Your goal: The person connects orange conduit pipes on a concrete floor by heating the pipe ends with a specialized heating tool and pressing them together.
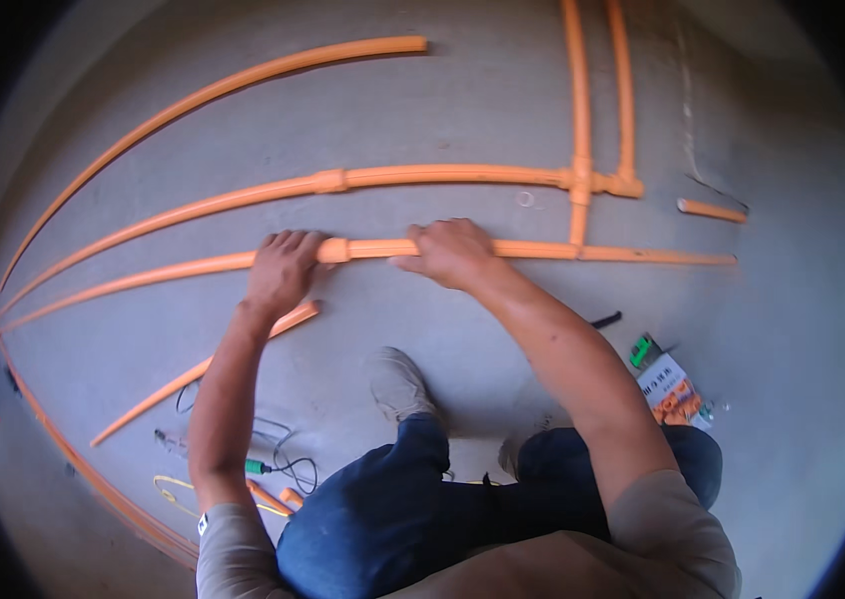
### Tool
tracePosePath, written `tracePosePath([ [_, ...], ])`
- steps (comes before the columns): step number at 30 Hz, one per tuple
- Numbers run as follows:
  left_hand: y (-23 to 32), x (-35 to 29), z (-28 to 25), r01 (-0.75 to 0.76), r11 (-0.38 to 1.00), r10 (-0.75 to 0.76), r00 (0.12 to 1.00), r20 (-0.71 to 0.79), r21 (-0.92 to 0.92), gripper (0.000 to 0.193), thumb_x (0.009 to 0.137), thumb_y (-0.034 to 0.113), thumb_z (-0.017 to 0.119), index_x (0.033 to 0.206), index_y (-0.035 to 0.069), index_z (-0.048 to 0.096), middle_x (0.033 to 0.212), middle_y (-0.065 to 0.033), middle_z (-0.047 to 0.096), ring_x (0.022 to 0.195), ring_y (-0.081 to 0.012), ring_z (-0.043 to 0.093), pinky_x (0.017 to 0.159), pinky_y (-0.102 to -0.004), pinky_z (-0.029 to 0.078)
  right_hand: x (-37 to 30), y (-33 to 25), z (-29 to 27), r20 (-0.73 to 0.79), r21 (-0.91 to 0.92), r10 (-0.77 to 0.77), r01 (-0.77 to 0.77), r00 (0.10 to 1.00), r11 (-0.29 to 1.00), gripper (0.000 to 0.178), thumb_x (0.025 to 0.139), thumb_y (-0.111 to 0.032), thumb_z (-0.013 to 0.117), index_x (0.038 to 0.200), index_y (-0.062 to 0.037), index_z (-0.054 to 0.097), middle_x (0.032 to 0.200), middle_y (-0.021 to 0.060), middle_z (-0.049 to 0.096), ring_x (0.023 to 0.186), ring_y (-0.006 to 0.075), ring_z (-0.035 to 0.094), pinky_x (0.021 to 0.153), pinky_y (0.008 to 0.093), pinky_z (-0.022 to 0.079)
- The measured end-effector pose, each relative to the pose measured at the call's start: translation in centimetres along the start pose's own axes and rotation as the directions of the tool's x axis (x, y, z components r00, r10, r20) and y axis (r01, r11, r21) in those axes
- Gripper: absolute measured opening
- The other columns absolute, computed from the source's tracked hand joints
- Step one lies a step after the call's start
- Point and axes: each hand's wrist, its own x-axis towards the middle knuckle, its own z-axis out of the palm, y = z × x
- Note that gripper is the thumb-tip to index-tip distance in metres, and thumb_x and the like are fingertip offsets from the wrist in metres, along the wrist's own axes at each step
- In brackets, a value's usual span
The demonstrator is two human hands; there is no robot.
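A long orange pipe (158, 274) lies across the floor in front of me, joined by an orange coupling (333, 251) to another orange pipe (380, 250) on its right. My left hand (284, 268) is closed around the pipe just left of the coupling, thumb by the coupling's edge. My right hand (450, 252) grips the right-hand pipe from above, a short way right of the coupling. The fingertips of both hands curl over the far side and are partly hidden. Beyond the coupling, the right-hand pipe runs on past a short upright branch (579, 222).
Farther off lie a parallel orange pipe (462, 174) with fittings and a loose curved-looking pipe (243, 80). A short pipe piece (712, 211) rests at right. Near my left arm are another pipe (153, 407) and a cable (292, 464); a printed bag (670, 387) lies at right.
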Motion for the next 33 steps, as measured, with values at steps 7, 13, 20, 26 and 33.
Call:
tracePosePath([
  [7, 0.9, 0.5, 1.2, -0.018, 1.0, 0.019, 0.999, -0.028, 0.01, 0.038, 0.087, 0.025, 0.077, 0.12, 0.01, 0.066, 0.102, -0.0082, 0.069, 0.098, -0.0312, 0.064, 0.086, -0.0442, 0.05, -0.9, 0.6, -0.8, 0.041, 0.045, 0.014, -0.016, 0.999, 0.999, 0.054, 0.098, -0.058, 0.061, 0.108, -0.0061, 0.072, 0.097, 0.0132, 0.075, 0.1, 0.0348, 0.072, 0.087, 0.0487, 0.057],
  [13, 1.3, 0.6, 0.6, -0.003, 1.0, 0.003, 1.0, -0.006, 0.006, 0.04, 0.087, 0.022, 0.077, 0.122, 0.008, 0.065, 0.101, -0.0109, 0.069, 0.097, -0.0333, 0.065, 0.087, -0.0456, 0.05, -0.7, 1.2, 0.2, -0.007, 0.081, -0.012, 0.012, 1.0, 0.997, 0.056, 0.098, -0.06, 0.061, 0.104, -0.0051, 0.069, 0.089, 0.0157, 0.073, 0.093, 0.0372, 0.072, 0.084, 0.0509, 0.056],
  [20, 1.4, -0.4, -0.3, -0.023, 0.999, 0.024, 1.0, 0.014, -0.038, 0.04, 0.085, 0.021, 0.077, 0.12, 0.004, 0.063, 0.101, -0.0133, 0.07, 0.099, -0.0355, 0.067, 0.088, -0.0464, 0.051, -1.6, 0.5, -0.1, -0.024, 0.095, -0.041, 0.043, 0.999, 0.995, 0.055, 0.097, -0.06, 0.062, 0.104, -0.0052, 0.069, 0.091, 0.0159, 0.074, 0.095, 0.0379, 0.072, 0.085, 0.0518, 0.056],
  [26, 1.7, 0.2, -0.8, 0.038, 0.998, -0.032, 0.994, 0.102, -0.055, 0.039, 0.086, 0.026, 0.079, 0.116, 0.006, 0.064, 0.099, -0.0144, 0.07, 0.092, -0.0381, 0.068, 0.083, -0.047, 0.054, -1.3, 0.9, 0.2, -0.027, 0.096, -0.042, 0.045, 0.999, 0.994, 0.054, 0.096, -0.059, 0.064, 0.106, -0.0064, 0.07, 0.096, 0.0147, 0.075, 0.098, 0.0379, 0.072, 0.087, 0.0509, 0.056],
  [33, 1.8, 1.4, -0.2, 0.019, 0.999, -0.016, 0.995, 0.1, -0.036, 0.043, 0.083, 0.032, 0.082, 0.115, 0.007, 0.064, 0.095, -0.0139, 0.072, 0.085, -0.0383, 0.07, 0.076, -0.0468, 0.056, -1.5, 1.3, -0.4, -0.007, 0.082, -0.026, 0.026, 1.0, 0.996, 0.053, 0.096, -0.059, 0.063, 0.109, -0.0079, 0.072, 0.097, 0.0146, 0.076, 0.1, 0.0355, 0.073, 0.089, 0.0489, 0.057],
])
